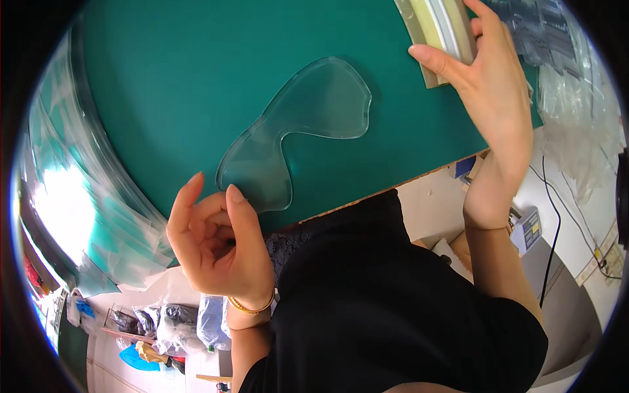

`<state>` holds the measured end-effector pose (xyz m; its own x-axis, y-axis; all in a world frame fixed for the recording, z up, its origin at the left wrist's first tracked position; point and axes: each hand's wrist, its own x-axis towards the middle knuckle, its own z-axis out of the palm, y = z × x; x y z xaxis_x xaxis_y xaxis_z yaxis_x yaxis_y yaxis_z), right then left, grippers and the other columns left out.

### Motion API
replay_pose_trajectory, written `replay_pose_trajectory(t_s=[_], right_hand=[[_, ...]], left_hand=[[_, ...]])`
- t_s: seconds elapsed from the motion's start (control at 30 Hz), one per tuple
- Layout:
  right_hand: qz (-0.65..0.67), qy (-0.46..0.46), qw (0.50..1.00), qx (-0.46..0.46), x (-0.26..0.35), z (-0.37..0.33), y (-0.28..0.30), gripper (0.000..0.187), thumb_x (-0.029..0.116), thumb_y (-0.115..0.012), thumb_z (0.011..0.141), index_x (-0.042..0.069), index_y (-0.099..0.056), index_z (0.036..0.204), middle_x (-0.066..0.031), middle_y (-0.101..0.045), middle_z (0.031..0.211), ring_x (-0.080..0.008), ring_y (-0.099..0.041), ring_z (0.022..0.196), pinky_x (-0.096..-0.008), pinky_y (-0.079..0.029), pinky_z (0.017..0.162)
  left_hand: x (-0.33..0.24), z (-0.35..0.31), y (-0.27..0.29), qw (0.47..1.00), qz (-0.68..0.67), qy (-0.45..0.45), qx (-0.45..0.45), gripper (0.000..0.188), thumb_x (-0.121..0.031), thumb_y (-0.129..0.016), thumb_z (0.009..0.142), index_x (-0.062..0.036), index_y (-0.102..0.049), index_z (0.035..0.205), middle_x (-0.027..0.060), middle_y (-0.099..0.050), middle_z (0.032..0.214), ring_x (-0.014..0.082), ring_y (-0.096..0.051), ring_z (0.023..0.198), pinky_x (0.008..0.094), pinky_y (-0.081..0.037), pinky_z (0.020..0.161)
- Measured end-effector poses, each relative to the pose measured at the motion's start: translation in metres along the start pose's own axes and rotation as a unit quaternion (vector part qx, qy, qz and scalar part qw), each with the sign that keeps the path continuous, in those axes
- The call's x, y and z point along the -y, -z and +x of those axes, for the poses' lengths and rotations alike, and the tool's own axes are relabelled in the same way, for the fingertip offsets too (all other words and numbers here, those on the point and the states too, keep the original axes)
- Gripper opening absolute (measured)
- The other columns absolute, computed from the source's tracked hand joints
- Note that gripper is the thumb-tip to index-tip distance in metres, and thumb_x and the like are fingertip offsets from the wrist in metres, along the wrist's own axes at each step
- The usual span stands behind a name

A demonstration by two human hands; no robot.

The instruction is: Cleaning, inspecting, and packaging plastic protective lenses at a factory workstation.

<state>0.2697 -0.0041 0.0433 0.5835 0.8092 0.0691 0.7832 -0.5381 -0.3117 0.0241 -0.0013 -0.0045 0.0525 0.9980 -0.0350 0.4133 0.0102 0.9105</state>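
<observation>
A clear plastic goggle lens [321,98] lies on the green tabletop, with two rounded lobes and a nose notch between them. Beside its lower left lobe is my left hand [219,239], palm up, the thumb crossing the lens edge. Its thumb and index finger stand apart with nothing seen between them; the other fingers curl inward. At the upper right my right hand [491,78] grips a block [436,29] with pale yellow, white and tan bands. The thumb presses its left side and the fingers reach round its right; its far end is cut off by the frame.
Clear plastic sheets or lenses [98,177] are heaped along the table's left side. Plastic bags [576,111] hang at the right edge. Below the green table [164,59] are a small grey box [526,229] and black cables [553,229]. Bagged goods [177,327] lie at lower left.
</observation>
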Motion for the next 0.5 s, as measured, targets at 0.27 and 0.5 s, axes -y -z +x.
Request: replay_pose_trajectory(t_s=[0.27,0.5], right_hand=[[0.234,0.104,0.967,0.011,0.032,-0.031,-0.010,0.049,0.013,-0.076,0.081,0.000,-0.051,0.121,-0.0141,-0.066,0.082,-0.0258,-0.067,0.071,-0.0352,-0.052,0.064],[0.075,0.169,0.982,0.030,0.029,-0.025,-0.010,0.042,0.010,-0.072,0.079,-0.004,-0.047,0.109,-0.0200,-0.065,0.063,-0.0386,-0.067,0.058,-0.0453,-0.053,0.052]], left_hand=[[0.005,-0.002,-0.001,1.000,0.010,-0.015,-0.015,0.034,0.006,-0.067,0.088,0.0041,-0.057,0.121,0.0048,-0.065,0.077,0.0012,-0.051,0.055,0.0130,-0.036,0.049],[0.001,-0.001,-0.003,1.000,0.005,-0.020,-0.022,0.035,0.006,-0.067,0.088,0.0042,-0.057,0.121,0.0059,-0.066,0.078,0.0011,-0.051,0.055,0.0129,-0.036,0.049]])
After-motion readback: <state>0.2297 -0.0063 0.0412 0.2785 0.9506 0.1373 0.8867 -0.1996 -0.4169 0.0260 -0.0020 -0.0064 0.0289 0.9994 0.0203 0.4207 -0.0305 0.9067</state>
